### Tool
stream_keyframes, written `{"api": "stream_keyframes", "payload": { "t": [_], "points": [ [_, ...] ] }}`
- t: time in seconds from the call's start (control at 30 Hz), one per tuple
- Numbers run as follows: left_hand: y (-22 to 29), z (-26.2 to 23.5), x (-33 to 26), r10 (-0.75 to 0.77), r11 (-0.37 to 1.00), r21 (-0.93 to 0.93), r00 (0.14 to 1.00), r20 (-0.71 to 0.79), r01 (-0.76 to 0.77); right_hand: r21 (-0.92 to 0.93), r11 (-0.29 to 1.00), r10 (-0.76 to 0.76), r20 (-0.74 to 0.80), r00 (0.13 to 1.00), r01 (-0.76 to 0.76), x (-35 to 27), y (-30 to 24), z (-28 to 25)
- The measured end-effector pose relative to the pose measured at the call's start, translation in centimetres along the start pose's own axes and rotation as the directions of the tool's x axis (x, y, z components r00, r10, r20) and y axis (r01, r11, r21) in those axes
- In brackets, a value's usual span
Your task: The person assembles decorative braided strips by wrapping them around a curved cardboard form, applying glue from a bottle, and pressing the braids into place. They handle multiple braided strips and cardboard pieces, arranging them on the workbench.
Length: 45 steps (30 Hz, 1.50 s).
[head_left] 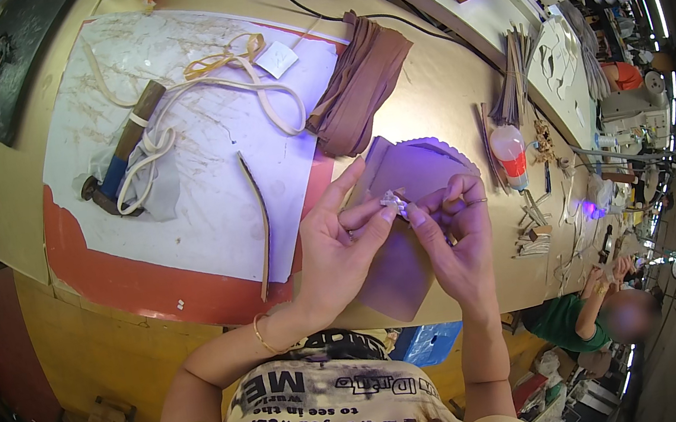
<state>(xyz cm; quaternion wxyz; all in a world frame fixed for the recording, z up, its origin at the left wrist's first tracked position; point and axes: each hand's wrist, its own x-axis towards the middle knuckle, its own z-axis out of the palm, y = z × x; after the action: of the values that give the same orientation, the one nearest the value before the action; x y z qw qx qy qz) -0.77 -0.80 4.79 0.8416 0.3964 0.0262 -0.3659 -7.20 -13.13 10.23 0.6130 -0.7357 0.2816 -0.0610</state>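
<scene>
Two hands met above the near edge of the worktop (441,82), and between them sat one small pale, shiny piece (393,201) — too small to identify further. The left hand (341,245) pinched it from the left with thumb and forefinger closed on it, the remaining fingers spread upward and clear, probably to keep the view open. The right hand (457,232) closed on the same piece from the right, its fingers curled in tight; whether it held anything else could not be told. The piece was held raised over a purple-brown sheet of material (406,201) lying flat beneath the hands, likely so that both sides stayed reachable. Its long axis appeared to run roughly left to right, from one pinch to the other, though its small size left this uncertain.

Farther left lay a scored white cutting board (206,204) on a red underlay (131,286). On the board rested a hammer (124,151) wrapped in a cream strap (249,84), and a thin dark curved strip (261,214) running toward the near edge. A folded brown stack of material (362,81) lay beyond the hands — well apart from the piece.
</scene>
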Motion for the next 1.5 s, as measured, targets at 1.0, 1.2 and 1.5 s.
{"api": "stream_keyframes", "payload": {
  "t": [1.0,1.2,1.5],
  "points": [
    [-3.1,-2.6,1.9,-0.007,0.906,0.422,0.998,-0.058,0.030,-0.728,0.685,-0.033,0.019,0.999,0.036,0.4,-2.0,-2.0],
    [-3.5,-2.5,-0.3,0.330,0.653,0.659,0.924,0.194,-0.372,-0.821,0.566,-0.066,0.051,0.997,0.080,0.7,-2.8,-1.7],
    [-4.1,-2.1,-1.0,0.188,0.654,0.663,0.927,0.325,-0.365,-0.887,0.440,-0.039,0.136,0.990,0.139,1.8,-3.5,-1.9]
  ]
}}
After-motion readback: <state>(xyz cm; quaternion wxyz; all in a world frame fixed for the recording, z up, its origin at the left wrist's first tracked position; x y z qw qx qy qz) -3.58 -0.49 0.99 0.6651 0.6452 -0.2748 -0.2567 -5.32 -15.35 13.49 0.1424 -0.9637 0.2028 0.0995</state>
